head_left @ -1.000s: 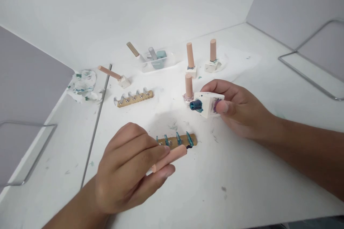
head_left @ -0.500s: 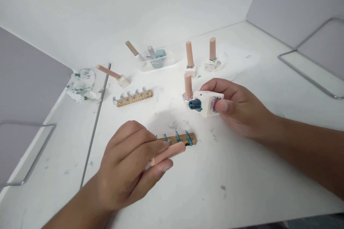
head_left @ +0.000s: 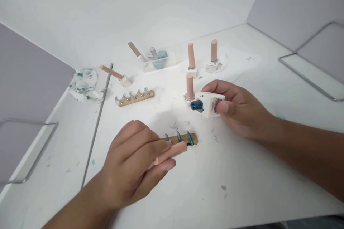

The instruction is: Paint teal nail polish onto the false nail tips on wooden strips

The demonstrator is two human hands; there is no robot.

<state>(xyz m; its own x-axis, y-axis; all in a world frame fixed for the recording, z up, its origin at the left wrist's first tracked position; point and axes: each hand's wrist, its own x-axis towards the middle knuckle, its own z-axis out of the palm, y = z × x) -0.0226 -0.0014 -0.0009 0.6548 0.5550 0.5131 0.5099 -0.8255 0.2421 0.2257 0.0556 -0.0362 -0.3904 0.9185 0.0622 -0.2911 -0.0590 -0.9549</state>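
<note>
My left hand (head_left: pixel 139 164) pinches a peach nail polish cap (head_left: pixel 172 153) between thumb and fingers; its brush cannot be made out. Just beyond the cap lies a gold nail tip stand (head_left: pixel 195 138), partly hidden by my left hand, carrying several nail tips, some coated teal (head_left: pixel 190 138). My right hand (head_left: pixel 239 109) grips a white nail polish bottle (head_left: pixel 206 104), tilted with its uncapped neck (head_left: pixel 197 105) toward the left. Dark teal polish smears the neck, and a purple patch marks the side under my thumb.
A second gold stand (head_left: pixel 137 98) holds clear nail tips. Behind it lie a tipped capped bottle (head_left: pixel 125 81) and a clear tray (head_left: pixel 161 66) with bottles. More peach-capped bottles (head_left: pixel 191 55) stand at the back. Crumpled stained tissue (head_left: pixel 86 84) is at left; metal frames (head_left: pixel 309 75) flank the table.
The whole view has shifted slightly, so things appear a little farther right. Both hands keep the same hold, with the cap still close to the near stand.
</note>
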